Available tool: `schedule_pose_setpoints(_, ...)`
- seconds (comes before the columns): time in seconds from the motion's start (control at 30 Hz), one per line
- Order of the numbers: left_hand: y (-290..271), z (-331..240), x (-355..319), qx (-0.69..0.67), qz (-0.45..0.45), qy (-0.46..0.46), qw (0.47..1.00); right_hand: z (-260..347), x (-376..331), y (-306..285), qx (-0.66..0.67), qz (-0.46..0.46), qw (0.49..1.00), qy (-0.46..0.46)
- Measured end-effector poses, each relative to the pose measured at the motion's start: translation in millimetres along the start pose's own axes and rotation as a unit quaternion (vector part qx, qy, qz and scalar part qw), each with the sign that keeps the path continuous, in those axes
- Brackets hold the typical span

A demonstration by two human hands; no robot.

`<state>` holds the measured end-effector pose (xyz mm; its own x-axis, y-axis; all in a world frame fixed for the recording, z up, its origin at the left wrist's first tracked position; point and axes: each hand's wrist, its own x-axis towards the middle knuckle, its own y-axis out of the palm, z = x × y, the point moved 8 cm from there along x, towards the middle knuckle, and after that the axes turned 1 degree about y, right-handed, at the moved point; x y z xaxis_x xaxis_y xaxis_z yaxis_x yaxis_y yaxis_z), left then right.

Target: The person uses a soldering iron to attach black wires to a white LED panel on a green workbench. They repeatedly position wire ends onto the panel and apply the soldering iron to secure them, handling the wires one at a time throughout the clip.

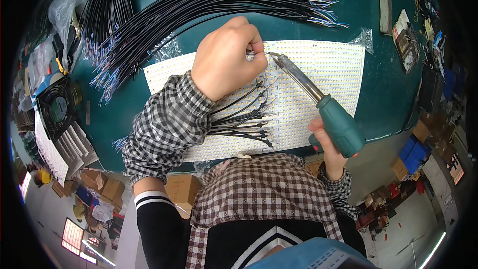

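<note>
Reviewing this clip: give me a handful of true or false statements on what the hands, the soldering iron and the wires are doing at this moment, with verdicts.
1. The right hand holds a soldering iron by its green handle. True.
2. The iron's tip points away from the left hand, toward the table's right edge. False: the tip points up and left, meeting the left hand's fingertips over the LED strip panel.
3. Several black wires are already lying attached on the panel, below the left hand. True.
4. The large bundle of loose wires lies on the floor. False: it lies on the green table, beyond the panel.
5. The left hand rests flat and open. False: its fingers are pinched together, though what they pinch is too small to tell.
</note>
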<state>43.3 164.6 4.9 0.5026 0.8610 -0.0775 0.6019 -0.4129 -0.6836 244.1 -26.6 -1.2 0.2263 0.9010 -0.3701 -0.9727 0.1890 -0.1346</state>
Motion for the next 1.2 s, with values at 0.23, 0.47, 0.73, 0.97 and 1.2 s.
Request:
schedule_pose_setpoints(0.23,0.5,-0.2,0.9,0.000,-0.002,0.001,1.000,4.1,2.4,1.5,-0.025,0.016,0.999,-0.024)
schedule_pose_setpoints(0.47,0.2,-0.9,0.7,0.000,-0.002,0.000,1.000,1.9,-1.5,-2.4,0.002,0.004,0.999,-0.047)
schedule_pose_setpoints(0.73,1.1,-1.1,0.3,0.003,0.000,-0.002,1.000,0.7,-2.6,-4.0,0.015,-0.015,0.999,-0.025)
schedule_pose_setpoints(0.97,-26.2,-50.0,-29.6,0.135,-0.138,0.153,0.969,4.3,-4.0,-6.9,0.037,-0.036,0.998,-0.035)
schedule_pose_setpoints(1.2,-1.2,-21.2,-49.3,-0.004,-0.015,-0.034,0.999,12.3,-1.7,-4.6,0.046,-0.013,0.997,-0.052)
